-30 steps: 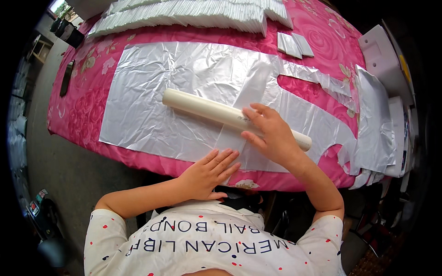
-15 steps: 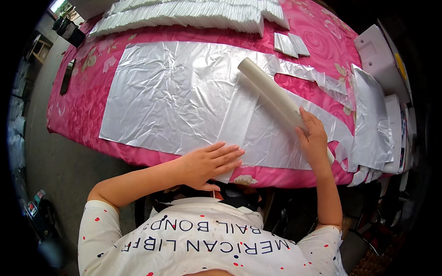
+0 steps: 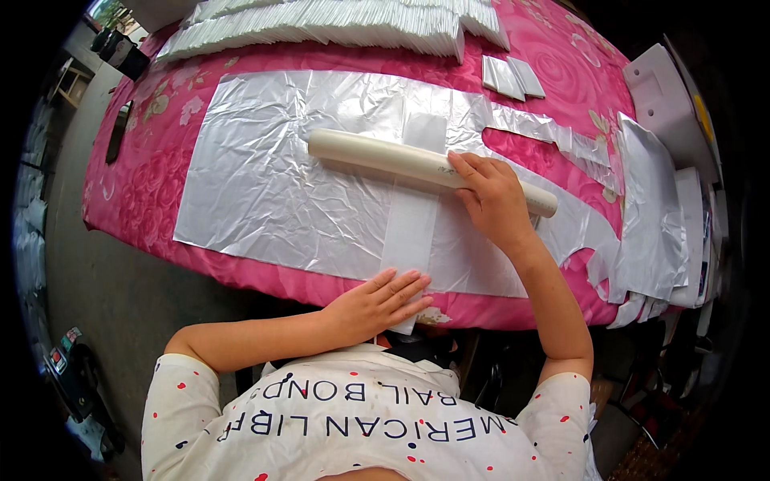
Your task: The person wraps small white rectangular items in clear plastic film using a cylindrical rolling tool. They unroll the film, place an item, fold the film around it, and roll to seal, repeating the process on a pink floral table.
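A silvery-white plastic bag point(image 3: 257, 176), flat and wrinkled with cut-out handles at its right end, lies spread over the table. Across its middle runs a narrow whitish strip of folded film point(image 3: 411, 228), reaching past the near table edge. My left hand point(image 3: 375, 306) rests flat on the strip's near end, fingers stretched out. With fingers wrapped over it, my right hand point(image 3: 493, 196) holds a long off-white pipe point(image 3: 377, 152) right of its middle. The pipe slants across bag and strip, its left end farther away; whether it touches them I cannot tell.
Long rows of folded white bags point(image 3: 321, 36) line the table's far side, near two small folded packets point(image 3: 513, 76). More plastic sheets point(image 3: 654, 212) and a white foam box point(image 3: 670, 104) stand right. A dark phone-like object point(image 3: 119, 132) lies left on the pink floral tablecloth point(image 3: 144, 212).
My right hand has moved left and away from me, swinging the pipe to a flatter slant across the bag and strip. My left hand has shifted slightly toward me.
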Available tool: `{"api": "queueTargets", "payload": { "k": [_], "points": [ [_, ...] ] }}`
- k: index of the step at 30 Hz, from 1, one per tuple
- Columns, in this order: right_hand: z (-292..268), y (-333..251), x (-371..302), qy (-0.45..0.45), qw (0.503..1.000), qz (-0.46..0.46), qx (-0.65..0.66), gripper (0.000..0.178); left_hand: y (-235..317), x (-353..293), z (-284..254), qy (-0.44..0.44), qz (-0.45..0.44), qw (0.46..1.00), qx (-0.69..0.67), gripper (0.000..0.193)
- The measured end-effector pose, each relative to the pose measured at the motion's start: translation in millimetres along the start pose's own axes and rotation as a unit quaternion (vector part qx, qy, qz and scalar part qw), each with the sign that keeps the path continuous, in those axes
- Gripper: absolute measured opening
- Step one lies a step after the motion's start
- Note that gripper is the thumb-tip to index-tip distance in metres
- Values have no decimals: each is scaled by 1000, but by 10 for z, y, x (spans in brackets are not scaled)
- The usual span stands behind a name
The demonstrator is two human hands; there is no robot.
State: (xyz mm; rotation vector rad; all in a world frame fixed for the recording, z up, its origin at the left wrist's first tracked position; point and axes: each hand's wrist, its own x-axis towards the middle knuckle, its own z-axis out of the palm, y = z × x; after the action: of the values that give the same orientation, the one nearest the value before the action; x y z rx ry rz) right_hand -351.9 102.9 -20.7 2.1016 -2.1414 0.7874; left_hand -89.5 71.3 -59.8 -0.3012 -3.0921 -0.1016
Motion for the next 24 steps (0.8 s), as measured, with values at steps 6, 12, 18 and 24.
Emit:
{"api": "queueTargets", "payload": {
  "k": [6, 12, 18, 24],
  "points": [
    [117, 404, 486, 33, 998, -6, -50, 49, -107, -41, -38, 14, 66, 997, -47, 55],
    [-4, -103, 42, -70, 991, -77, 84, 46, -183, -159, -58, 44, 15, 991, -129, 50],
    [31, -631, -513, -147, 968, -86, 184, 45, -354, -134, -53, 161, 44, 947, -274, 53],
    [238, -604, -596, -32, 994, -62, 79, 40, -512, -19, -234, 111, -78, 973, -185, 68]
  ]
}}
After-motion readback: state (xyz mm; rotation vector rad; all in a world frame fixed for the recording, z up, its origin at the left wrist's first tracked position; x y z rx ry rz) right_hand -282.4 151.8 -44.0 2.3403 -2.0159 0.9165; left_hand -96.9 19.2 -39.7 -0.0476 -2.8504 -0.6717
